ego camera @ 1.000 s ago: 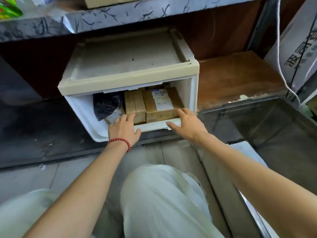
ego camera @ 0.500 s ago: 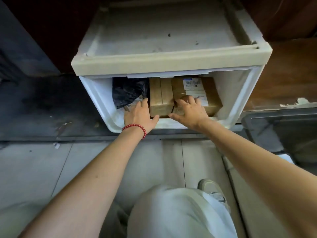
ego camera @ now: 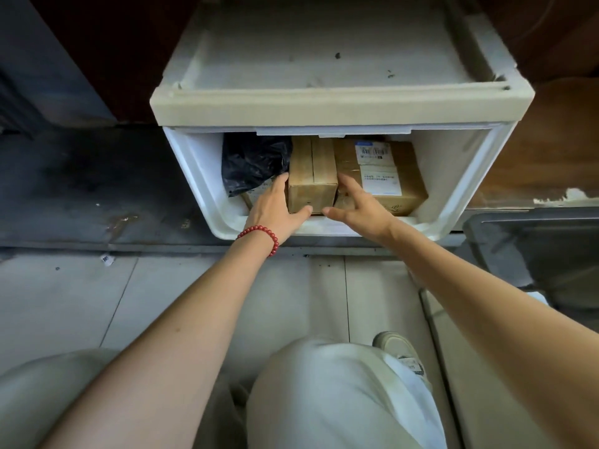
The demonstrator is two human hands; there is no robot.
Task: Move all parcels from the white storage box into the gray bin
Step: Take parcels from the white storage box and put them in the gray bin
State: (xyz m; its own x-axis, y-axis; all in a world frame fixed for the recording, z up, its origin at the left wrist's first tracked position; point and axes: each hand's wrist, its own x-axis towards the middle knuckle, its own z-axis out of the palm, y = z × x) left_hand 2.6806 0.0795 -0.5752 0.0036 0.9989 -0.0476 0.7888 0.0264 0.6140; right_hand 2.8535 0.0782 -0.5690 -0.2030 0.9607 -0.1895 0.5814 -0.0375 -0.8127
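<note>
The white storage box [ego camera: 340,108] stands open toward me on a low dark ledge. Inside lie a black plastic-wrapped parcel [ego camera: 252,163] at the left, a narrow brown cardboard box [ego camera: 312,176] in the middle and a wider brown box with white labels [ego camera: 389,176] at the right. My left hand [ego camera: 275,205] presses the narrow box's left side, thumb under its front edge. My right hand [ego camera: 359,205] has its fingers wedged between the narrow box and the labelled box, thumb at the front. The gray bin [ego camera: 534,247] sits low at the right, partly cut off.
My knees in pale trousers and one shoe [ego camera: 402,351] fill the lower view over a grey tiled floor. A wood panel [ego camera: 534,140] lies right of the storage box, and a dark wall is at the left.
My left hand has slid right from the black parcel onto the narrow box's side. My right hand has come off the labelled box's top to the narrow box's right side.
</note>
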